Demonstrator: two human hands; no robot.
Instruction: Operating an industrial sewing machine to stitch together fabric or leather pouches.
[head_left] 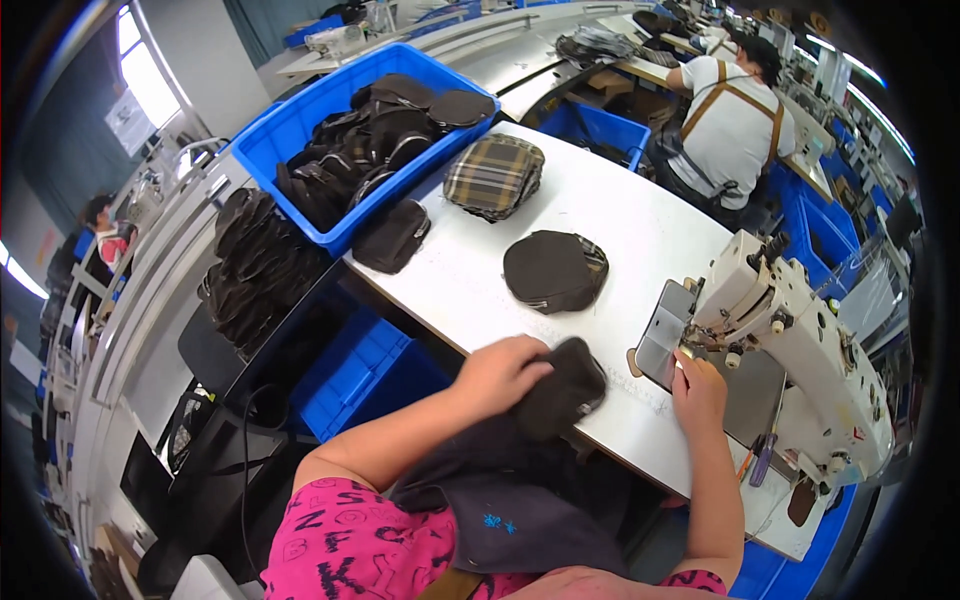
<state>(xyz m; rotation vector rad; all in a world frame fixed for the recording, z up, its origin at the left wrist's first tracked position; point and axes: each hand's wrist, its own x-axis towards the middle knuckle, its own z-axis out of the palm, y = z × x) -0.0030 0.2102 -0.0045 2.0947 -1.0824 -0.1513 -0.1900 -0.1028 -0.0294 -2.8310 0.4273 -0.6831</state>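
Note:
My left hand is closed on the edge of a dark brown fabric pouch, which it holds tilted over the front edge of the white table. My right hand is beside the needle area of a cream sewing machine, its thumb and fingers pinched together. A small yellowish tip shows at those fingers, too small to name. Another dark round pouch with a zipper and plaid side lies on the table beyond my left hand. Behind it sits a plaid fabric stack.
A blue bin full of dark pouches stands at the far left, with a dark pouch beside it. Dark pieces are piled at the left. A purple-handled tool lies right of my right forearm. A co-worker sits at the far right.

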